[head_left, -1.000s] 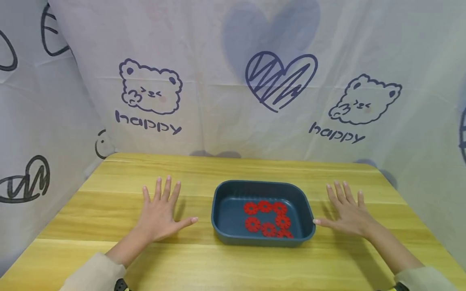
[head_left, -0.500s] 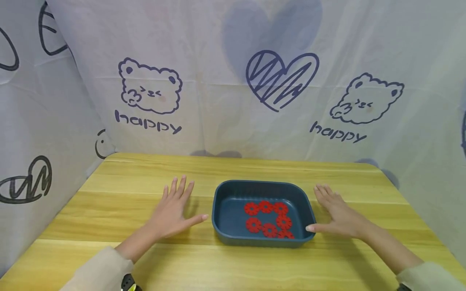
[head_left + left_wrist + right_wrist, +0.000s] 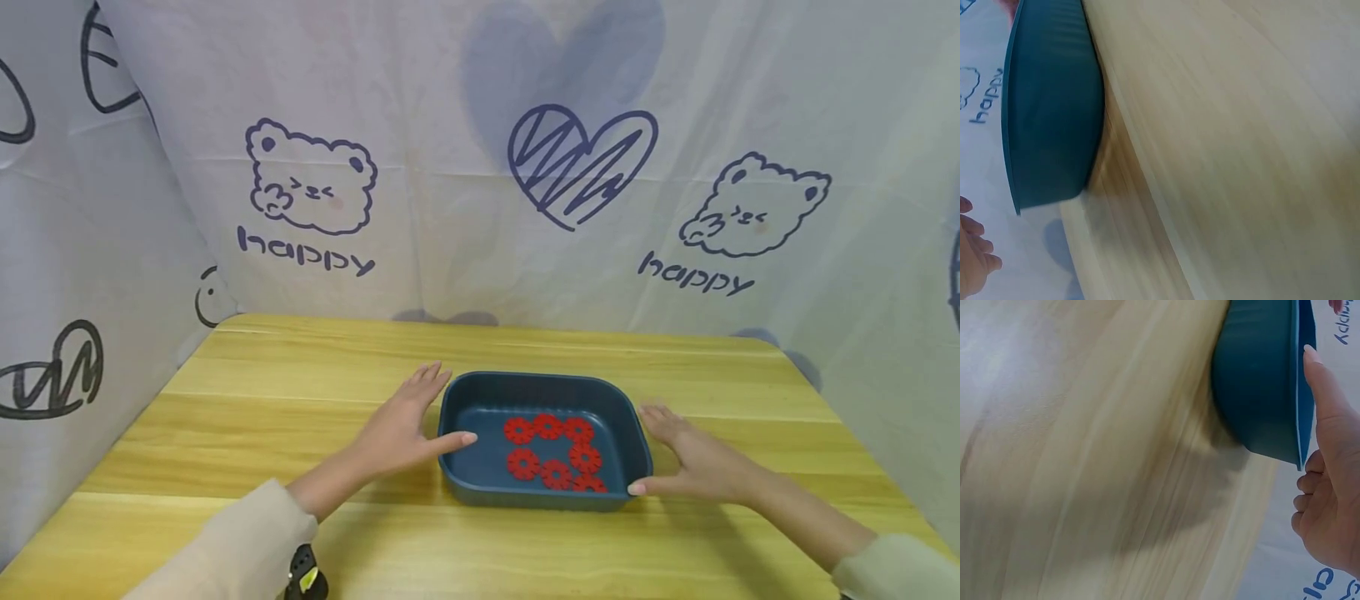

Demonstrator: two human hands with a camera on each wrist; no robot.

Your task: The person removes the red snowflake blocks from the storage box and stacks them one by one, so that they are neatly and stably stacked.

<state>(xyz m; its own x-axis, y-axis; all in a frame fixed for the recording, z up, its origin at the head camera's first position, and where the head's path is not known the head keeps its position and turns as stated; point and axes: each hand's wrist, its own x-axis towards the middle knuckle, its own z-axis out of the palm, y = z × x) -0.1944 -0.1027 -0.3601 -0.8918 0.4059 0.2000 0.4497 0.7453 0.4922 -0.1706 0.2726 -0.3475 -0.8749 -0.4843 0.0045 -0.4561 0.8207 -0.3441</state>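
my left hand (image 3: 397,429) lies at the left side of the dark teal tray (image 3: 457,400), fingers straight and relaxed along its outer wall, thumb reaching over the rim into the inside; it grips nothing, and i cannot tell whether the fingers actually press the wall. my right hand (image 3: 693,458) sits at the right side of the tray, fingers loosely spread on the wood, thumb stretched along the tray's near right corner; in the right wrist view the thumb (image 3: 1322,394) lies against the rim of the tray (image 3: 1260,381), the other fingers curled loosely behind it, holding nothing. inside the tray, toward its right half, lie seven red gear-shaped discs (image 3: 555,450), flat on the floor and close together in a rough ring. the tray stands on a pale wooden table (image 3: 225,433), near the middle of it. behind the tray, past the table's far edge, hangs a white cloth backdrop (image 3: 450,208) printed with bears, a scribbled heart and the word happy. beige sleeves (image 3: 240,550) cover both my forearms on the near side of the tray.
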